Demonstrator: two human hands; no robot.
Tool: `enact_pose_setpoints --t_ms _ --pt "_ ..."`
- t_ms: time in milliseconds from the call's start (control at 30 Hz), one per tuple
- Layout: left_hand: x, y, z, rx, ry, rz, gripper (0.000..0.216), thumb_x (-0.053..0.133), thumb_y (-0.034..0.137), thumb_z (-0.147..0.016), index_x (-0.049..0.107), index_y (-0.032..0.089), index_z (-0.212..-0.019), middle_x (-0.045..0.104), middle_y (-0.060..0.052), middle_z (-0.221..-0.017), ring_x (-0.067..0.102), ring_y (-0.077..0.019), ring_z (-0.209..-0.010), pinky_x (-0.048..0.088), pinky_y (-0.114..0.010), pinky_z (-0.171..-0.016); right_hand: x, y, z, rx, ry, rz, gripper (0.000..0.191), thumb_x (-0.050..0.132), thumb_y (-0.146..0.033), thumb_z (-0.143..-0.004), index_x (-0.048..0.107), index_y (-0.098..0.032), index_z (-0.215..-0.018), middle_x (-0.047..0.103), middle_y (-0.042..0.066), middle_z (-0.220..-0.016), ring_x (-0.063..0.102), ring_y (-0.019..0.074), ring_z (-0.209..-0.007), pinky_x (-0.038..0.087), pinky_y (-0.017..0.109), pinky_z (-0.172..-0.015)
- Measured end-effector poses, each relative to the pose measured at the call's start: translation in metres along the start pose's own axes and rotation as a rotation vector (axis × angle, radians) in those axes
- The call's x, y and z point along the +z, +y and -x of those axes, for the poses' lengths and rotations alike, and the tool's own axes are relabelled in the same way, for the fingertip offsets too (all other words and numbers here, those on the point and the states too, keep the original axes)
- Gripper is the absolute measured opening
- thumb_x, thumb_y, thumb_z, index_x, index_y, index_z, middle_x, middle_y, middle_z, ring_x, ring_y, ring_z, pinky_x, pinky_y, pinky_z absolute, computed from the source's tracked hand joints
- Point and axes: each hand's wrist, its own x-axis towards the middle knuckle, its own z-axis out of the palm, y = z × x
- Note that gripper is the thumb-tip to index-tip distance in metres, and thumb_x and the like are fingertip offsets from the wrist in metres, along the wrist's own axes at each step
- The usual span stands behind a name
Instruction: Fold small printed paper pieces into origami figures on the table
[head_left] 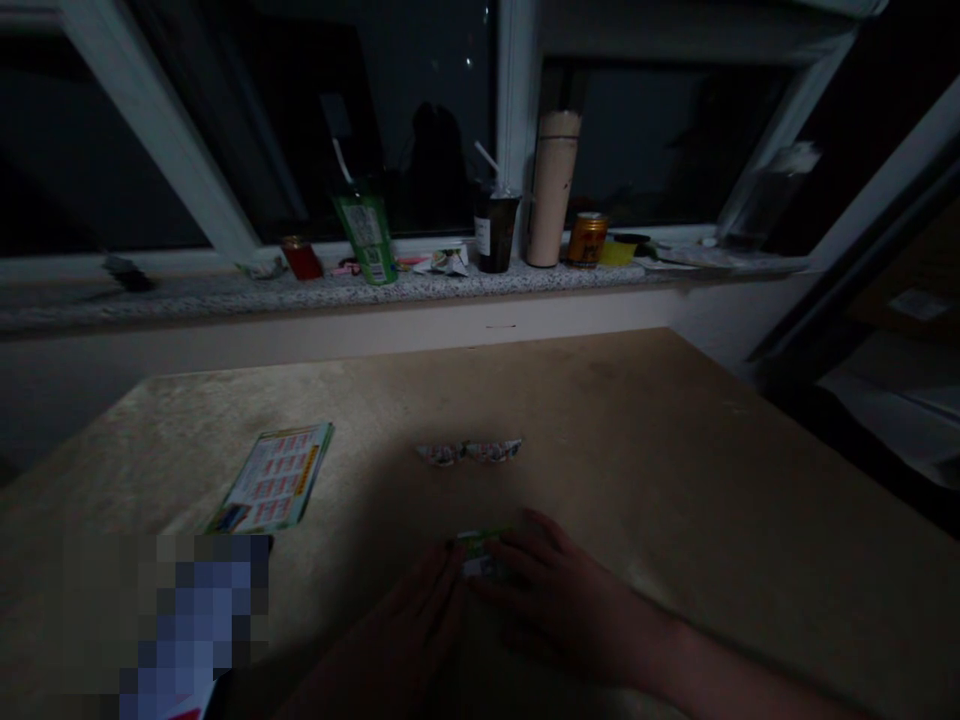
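Observation:
The scene is dim. My left hand (409,625) and my right hand (566,600) meet low on the tan table (675,450), both pinching a small folded piece of printed paper (480,552) with green on it, pressed against the tabletop. Fingers of both hands are curled onto the paper. A little farther away on the table lie two small folded paper shapes (469,452) side by side. To the left lies a colourful printed leaflet (274,478).
A stone windowsill (225,295) runs across the back with a green drink pouch (365,235), a dark cup with straw (495,230), a tall beige bottle (553,190), an orange can (586,240) and a red jar (301,257). A blurred patch (195,620) sits bottom left.

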Motion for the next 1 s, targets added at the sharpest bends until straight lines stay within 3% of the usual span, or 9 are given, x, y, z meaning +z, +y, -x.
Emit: enact_pose_setpoints --t_ms 233,400,533,633,833,1000 --pt "0.024 0.007 -0.012 -0.068 -0.011 -0.023 0.064 0.046 0.036 -0.093 0.019 0.015 -0.147 0.025 -0.014 -0.147 0.022 -0.0376 -0.135 0.027 -0.052 -0.109 0.001 0.003 0.002 0.022 -0.042 -0.083 0.048 0.038 -0.046 -0.096 0.034 -0.031 -0.142 0.039 0.008 -0.144 0.029 0.0249 -0.135 0.011 0.054 -0.112" --pt "0.022 0.015 -0.001 -0.089 0.063 -0.056 0.074 0.044 0.038 -0.094 -0.003 0.018 -0.148 0.022 -0.013 -0.149 0.026 -0.0347 -0.135 0.028 -0.047 -0.109 -0.002 0.008 0.003 0.040 -0.035 -0.174 0.047 0.044 -0.046 -0.094 0.039 -0.034 -0.139 0.019 0.007 -0.154 0.013 0.0273 -0.141 0.007 0.055 -0.112" --pt "0.023 0.017 -0.001 -0.130 0.107 -0.039 0.080 0.044 0.036 -0.094 -0.018 0.024 -0.143 0.019 -0.008 -0.151 0.027 -0.0323 -0.135 0.032 -0.047 -0.107 -0.001 0.012 0.005 0.048 -0.019 -0.193 0.052 0.051 -0.036 -0.092 0.035 -0.029 -0.142 0.026 0.009 -0.152 0.021 0.0247 -0.140 0.007 0.052 -0.113" --pt "0.027 0.015 -0.006 -0.134 0.063 -0.061 0.079 0.043 0.033 -0.094 -0.020 0.024 -0.142 0.018 -0.010 -0.151 0.026 -0.0326 -0.136 0.034 -0.050 -0.105 0.000 0.014 0.007 0.061 0.012 -0.178 0.045 0.051 -0.031 -0.092 0.044 -0.026 -0.136 0.031 0.011 -0.149 0.027 0.0236 -0.137 0.013 0.050 -0.113" --pt "0.036 0.020 -0.012 -0.211 0.053 -0.194 0.060 0.040 0.018 -0.089 0.025 0.015 -0.147 0.029 -0.012 -0.149 0.028 -0.0303 -0.135 0.028 -0.045 -0.109 -0.001 0.014 0.007 0.061 0.052 -0.144 0.039 0.049 -0.034 -0.093 0.050 -0.028 -0.132 0.040 0.011 -0.143 0.033 0.0244 -0.134 0.018 0.051 -0.110" --pt "0.043 0.022 -0.012 -0.187 0.097 -0.354 0.058 0.041 0.011 -0.081 0.041 0.007 -0.139 0.039 -0.016 -0.143 0.038 -0.0285 -0.131 0.031 -0.038 -0.107 -0.002 0.017 0.006 0.057 0.035 -0.159 0.041 0.048 -0.035 -0.094 0.047 -0.030 -0.134 0.042 0.011 -0.140 0.036 0.0232 -0.131 0.018 0.050 -0.110"
